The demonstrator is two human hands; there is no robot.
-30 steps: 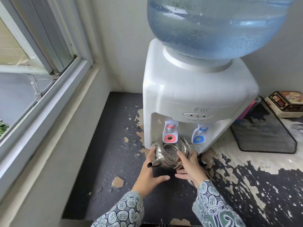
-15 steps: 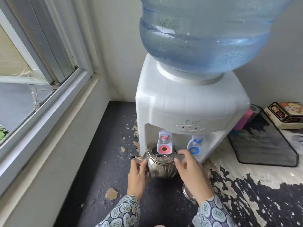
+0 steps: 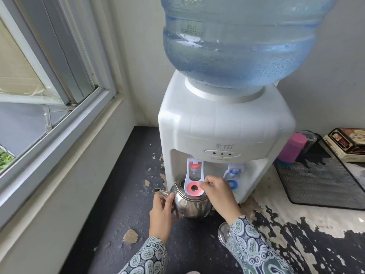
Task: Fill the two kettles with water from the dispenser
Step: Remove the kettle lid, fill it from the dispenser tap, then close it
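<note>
A steel kettle (image 3: 191, 203) stands on the tabletop (image 3: 110, 220) right under the red tap lever (image 3: 193, 179) of a white water dispenser (image 3: 223, 133). Its lid is off and its spout points left. The left hand (image 3: 163, 213) rests against the kettle's left side by the spout, its grip partly closed around the metal. The right hand (image 3: 219, 191) reaches to the red lever, fingertips pinched on its right edge. No stream of water can be seen.

To the right sits a blue tap lever (image 3: 233, 177). A large blue bottle (image 3: 237, 40), well filled, sits upside down on top. Behind the right sleeve, a rounded shiny edge (image 3: 223, 234) shows on the tabletop; whether it is the second kettle or a lid cannot be told.

Risks, as a judgement: the red tap may give hot water, which could heat the bare steel under the left hand. If the opening is not squarely below the nozzle, water would splash onto the peeling tabletop. Holding the lever too long would overfill the kettle.
</note>
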